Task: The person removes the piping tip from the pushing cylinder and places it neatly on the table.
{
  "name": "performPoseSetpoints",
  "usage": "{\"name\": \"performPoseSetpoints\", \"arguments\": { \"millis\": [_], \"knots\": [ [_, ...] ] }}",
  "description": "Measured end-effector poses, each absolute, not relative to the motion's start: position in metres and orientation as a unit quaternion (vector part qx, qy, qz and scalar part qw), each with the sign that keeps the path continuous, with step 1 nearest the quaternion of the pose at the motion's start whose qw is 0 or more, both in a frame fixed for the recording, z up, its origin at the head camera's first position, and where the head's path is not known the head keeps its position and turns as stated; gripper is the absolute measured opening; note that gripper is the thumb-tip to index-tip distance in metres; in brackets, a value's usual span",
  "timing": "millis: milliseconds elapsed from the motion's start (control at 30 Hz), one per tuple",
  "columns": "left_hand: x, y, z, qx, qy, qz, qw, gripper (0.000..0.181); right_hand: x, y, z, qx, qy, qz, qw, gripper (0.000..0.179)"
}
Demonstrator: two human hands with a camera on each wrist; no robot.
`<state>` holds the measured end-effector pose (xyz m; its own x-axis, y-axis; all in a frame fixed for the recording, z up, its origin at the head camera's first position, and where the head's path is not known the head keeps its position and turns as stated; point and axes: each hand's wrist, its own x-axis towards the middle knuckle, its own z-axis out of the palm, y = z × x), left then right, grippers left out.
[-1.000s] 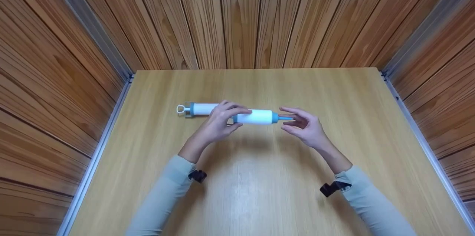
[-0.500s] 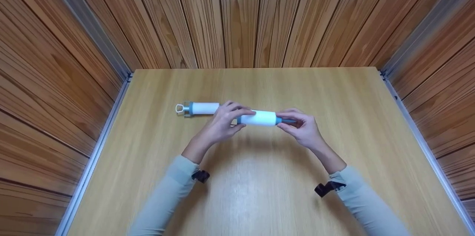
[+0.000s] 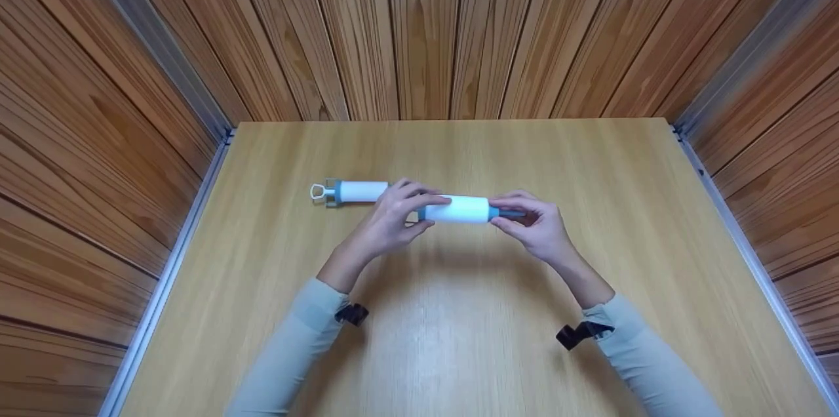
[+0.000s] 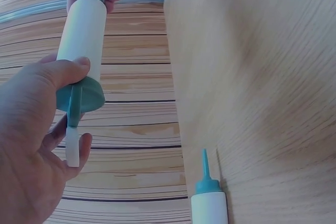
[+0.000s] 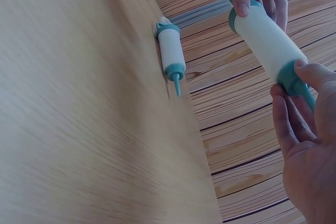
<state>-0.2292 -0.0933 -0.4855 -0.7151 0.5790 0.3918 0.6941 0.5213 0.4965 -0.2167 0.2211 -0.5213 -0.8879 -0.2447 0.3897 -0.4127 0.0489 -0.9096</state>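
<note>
A thick white syringe (image 3: pixel 459 208) with teal end caps is held up over the table, roughly level, by both hands. My left hand (image 3: pixel 393 215) grips its back end, thumb lying along the barrel by the teal flange in the left wrist view. A teal arm and a pale tab (image 4: pixel 72 148) stick out behind that flange. At the other end my right hand (image 3: pixel 541 227) pinches the teal nozzle cap (image 5: pixel 290 78) between thumb and fingers, the thin nozzle running into the palm. A second, similar syringe (image 3: pixel 364 191) lies on the table beyond the left hand, its ring handle pointing left.
The wooden table (image 3: pixel 446 351) spreads under both forearms. Wood-plank walls (image 3: pixel 423 30) stand behind it and along both sides, with metal rails (image 3: pixel 177 266) at the side edges. Black wrist cameras (image 3: pixel 354 313) are strapped over the sleeves.
My right hand has moved left and its fingers have closed on the nozzle cap, where they stood apart around the nozzle. The held syringe has shifted slightly right. Little differs over the last half second.
</note>
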Motion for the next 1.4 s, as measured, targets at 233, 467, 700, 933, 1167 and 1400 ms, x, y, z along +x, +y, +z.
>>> {"name": "performPoseSetpoints", "arguments": {
  "millis": [233, 467, 700, 933, 1167, 1400],
  "knots": [
    [-0.229, -0.097, -0.485, -0.373, -0.855, -0.343, 0.109, 0.040, -0.216, 0.222, -0.515, 0.227, -0.720, 0.653, 0.059, 0.032],
    [-0.228, -0.100, -0.487, -0.382, -0.825, -0.395, 0.134, 0.036, -0.215, 0.221, -0.511, 0.223, -0.721, 0.654, 0.057, 0.032],
    [-0.227, -0.101, -0.484, -0.383, -0.800, -0.443, 0.131, 0.032, -0.212, 0.220, -0.507, 0.213, -0.722, 0.656, 0.059, 0.034],
    [-0.228, -0.102, -0.484, -0.387, -0.784, -0.470, 0.123, 0.029, -0.213, 0.218, -0.503, 0.205, -0.716, 0.665, 0.053, 0.031],
    [-0.227, -0.103, -0.484, -0.377, -0.784, -0.479, 0.118, 0.029, -0.211, 0.214, -0.503, 0.204, -0.712, 0.669, 0.063, 0.030],
    [-0.224, -0.103, -0.486, -0.356, -0.785, -0.498, 0.094, 0.029, -0.209, 0.211, -0.505, 0.234, -0.694, 0.675, 0.088, 0.036]
  ]
}}
